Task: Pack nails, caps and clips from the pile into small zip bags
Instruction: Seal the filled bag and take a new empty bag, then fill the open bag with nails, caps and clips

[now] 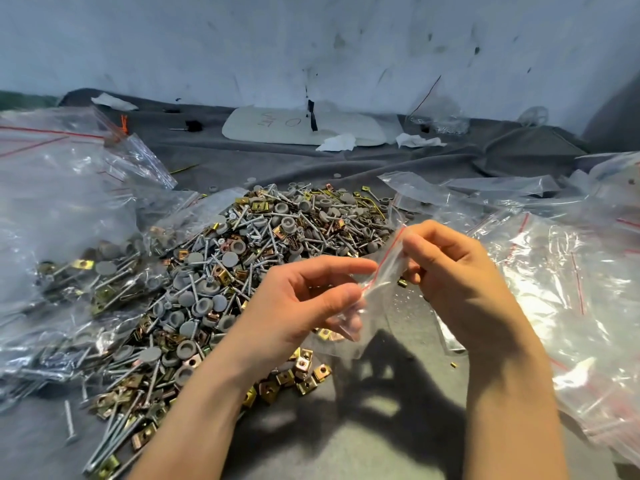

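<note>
A small zip bag was held over the grey cloth, its red-lined mouth pinched at one end by the left hand and at the other by the right hand. Just beyond, the pile of nails, grey caps and brass clips was spread, flanked by filled bags on the left and empty bags on the right. Farthest back, a white board was laid near the wall.
</note>
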{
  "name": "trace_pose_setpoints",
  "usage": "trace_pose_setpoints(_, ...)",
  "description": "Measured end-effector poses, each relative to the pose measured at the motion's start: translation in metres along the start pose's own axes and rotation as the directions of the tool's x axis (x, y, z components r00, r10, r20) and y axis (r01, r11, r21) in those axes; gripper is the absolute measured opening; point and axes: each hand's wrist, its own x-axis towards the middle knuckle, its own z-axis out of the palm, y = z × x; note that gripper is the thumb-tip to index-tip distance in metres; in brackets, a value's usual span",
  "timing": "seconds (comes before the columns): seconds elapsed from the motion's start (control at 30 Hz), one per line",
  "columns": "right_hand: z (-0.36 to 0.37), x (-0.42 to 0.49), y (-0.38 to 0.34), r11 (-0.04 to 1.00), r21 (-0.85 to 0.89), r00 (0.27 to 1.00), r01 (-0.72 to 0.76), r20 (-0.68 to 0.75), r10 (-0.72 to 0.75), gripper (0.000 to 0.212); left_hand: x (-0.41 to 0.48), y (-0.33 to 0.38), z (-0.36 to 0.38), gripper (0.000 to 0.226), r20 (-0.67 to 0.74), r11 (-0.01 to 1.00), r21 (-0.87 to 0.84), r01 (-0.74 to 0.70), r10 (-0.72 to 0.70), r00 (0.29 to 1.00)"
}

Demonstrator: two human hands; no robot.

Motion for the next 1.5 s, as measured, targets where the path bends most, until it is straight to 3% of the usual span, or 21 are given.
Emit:
trace_pose_setpoints(0.2, 0.001, 0.002, 0.004, 1.0, 0.007, 1.0, 0.011, 0.028, -0.011, 0.036, 0.0, 0.001, 0.0, 0.04, 0.037, 1.0, -0.005, 0.008, -0.007, 0.999)
trace_pose_setpoints(0.37, 0.001, 0.002, 0.002, 0.995, -0.002, 0.995, 0.096, 0.04, -0.095, 0.011, -0.001, 0.004, 0.001, 0.044, 0.101, 1.0, 0.013, 0.025, -0.026, 0.995)
trace_pose_setpoints(0.53, 0.003, 0.003, 0.003, 0.991, -0.063, 0.993, 0.118, 0.011, -0.117, 0.006, -0.003, 0.007, 0.0, 0.013, 0.143, 0.996, 0.074, 0.048, -0.059, 0.988)
trace_pose_setpoints(0.7, 0.004, 0.0, -0.006, 0.982, -0.175, 0.994, 0.065, -0.073, -0.079, 0.009, -0.002, 0.004, 0.0, 0.01, 0.119, 0.98, 0.192, -0.042, 0.02, 0.993)
trace_pose_setpoints(0.8, 0.003, -0.004, -0.016, 0.953, -0.303, 0.996, -0.027, -0.088, 0.0, 0.014, -0.001, 0.004, -0.002, 0.008, 0.054, 0.987, 0.11, -0.113, 0.108, 0.993)
trace_pose_setpoints(0.93, 0.01, -0.008, -0.028, 0.932, -0.354, 0.992, -0.073, -0.119, 0.032, 0.018, -0.002, 0.003, -0.004, 0.011, 0.12, 0.992, -0.058, -0.113, 0.119, 0.986)
trace_pose_setpoints(1.03, 0.009, -0.011, -0.034, 0.935, -0.343, 0.991, -0.09, -0.126, 0.05, 0.021, 0.0, 0.003, -0.003, 0.015, 0.092, 0.987, -0.128, -0.101, 0.113, 0.989)
trace_pose_setpoints(1.1, 0.005, -0.016, -0.039, 0.936, -0.337, 0.995, -0.098, -0.055, 0.085, 0.023, 0.001, 0.004, -0.006, 0.025, 0.074, 0.976, -0.199, -0.089, 0.106, 0.992)
trace_pose_setpoints(1.17, 0.003, -0.019, -0.041, 0.943, -0.314, 0.99, -0.114, 0.04, 0.133, 0.023, 0.001, 0.005, -0.008, 0.02, 0.134, 0.95, -0.296, -0.095, 0.14, 0.981)
trace_pose_setpoints(1.3, 0.001, -0.016, -0.036, 0.977, -0.123, 0.983, -0.175, 0.037, 0.181, 0.015, 0.0, 0.004, -0.009, 0.012, 0.175, 0.931, -0.364, -0.033, 0.103, 0.979)
trace_pose_setpoints(1.37, 0.001, -0.014, -0.033, 0.979, 0.026, 0.979, -0.203, 0.028, 0.202, 0.02, 0.0, 0.002, -0.009, 0.01, 0.131, 0.975, -0.221, -0.035, 0.065, 0.989)
trace_pose_setpoints(1.43, 0.0, -0.012, -0.03, 0.978, 0.067, 0.98, -0.197, 0.007, 0.197, 0.032, 0.001, -0.002, -0.006, 0.007, 0.063, 0.987, 0.134, -0.085, 0.077, 0.995)
trace_pose_setpoints(1.5, 0.0, -0.011, -0.027, 0.985, 0.032, 0.984, -0.171, -0.05, 0.172, 0.039, 0.003, -0.007, -0.002, 0.007, 0.047, 0.86, 0.491, -0.137, 0.131, 0.99)
